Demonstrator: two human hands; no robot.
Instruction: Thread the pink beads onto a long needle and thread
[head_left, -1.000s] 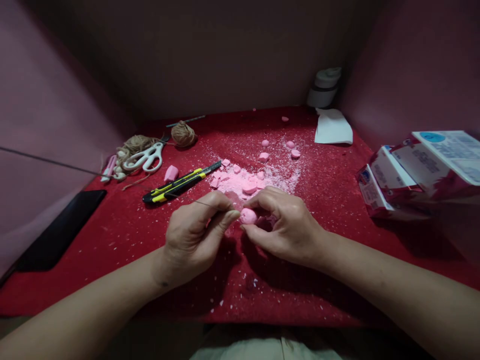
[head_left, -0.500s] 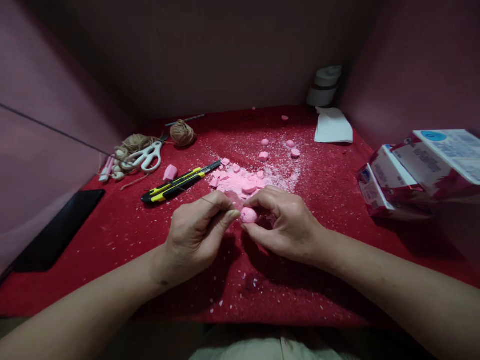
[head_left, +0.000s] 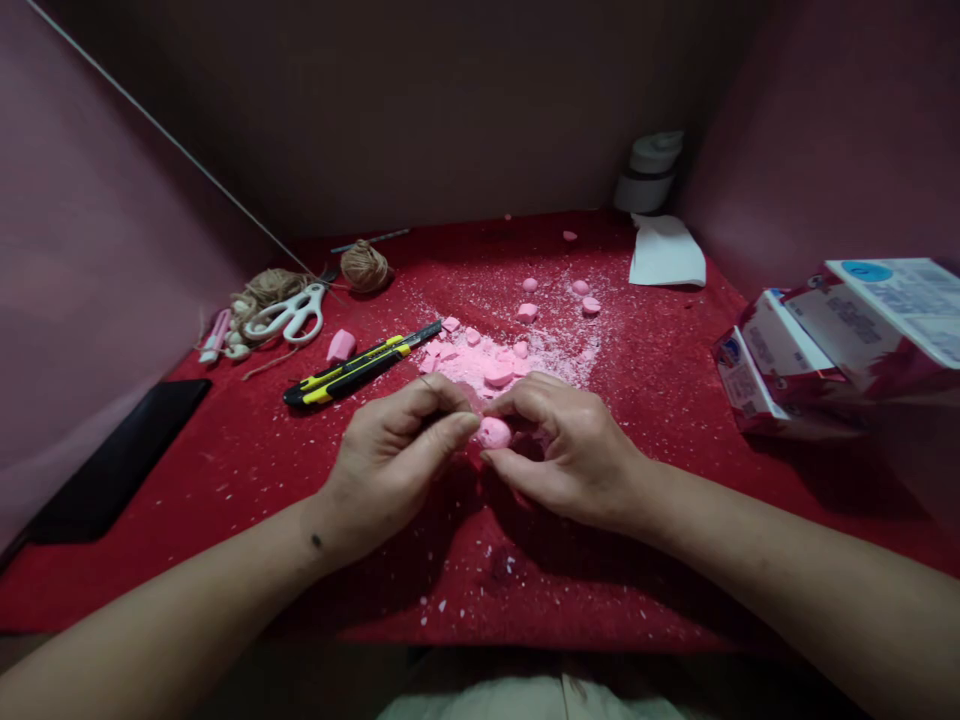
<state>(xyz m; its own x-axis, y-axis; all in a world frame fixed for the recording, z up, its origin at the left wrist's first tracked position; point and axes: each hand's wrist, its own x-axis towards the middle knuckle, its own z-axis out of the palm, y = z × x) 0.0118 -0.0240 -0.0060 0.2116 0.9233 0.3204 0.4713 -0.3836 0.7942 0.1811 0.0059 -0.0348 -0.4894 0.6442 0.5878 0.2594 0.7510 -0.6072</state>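
Observation:
My right hand (head_left: 564,448) pinches a small round pink piece (head_left: 495,432) between thumb and fingers, just above the red cloth (head_left: 660,360). My left hand (head_left: 390,455) is closed in a pinch on a thin dark wire (head_left: 180,150), its tip right at the pink piece. The wire runs up and away to the top left corner. Behind the hands lies a heap of pink chunks and crumbs (head_left: 487,360).
A yellow-black utility knife (head_left: 360,366), a pink block (head_left: 341,345), white scissors (head_left: 289,312) and twine (head_left: 365,266) lie at the left. A black flat object (head_left: 112,465) rests at the far left. White paper (head_left: 666,254), tape rolls (head_left: 649,172) and red-white cartons (head_left: 832,340) are on the right.
The wire's free end has swung from nearly level at the left up to the top left corner. My left hand has turned slightly. The right hand and pink piece stay put.

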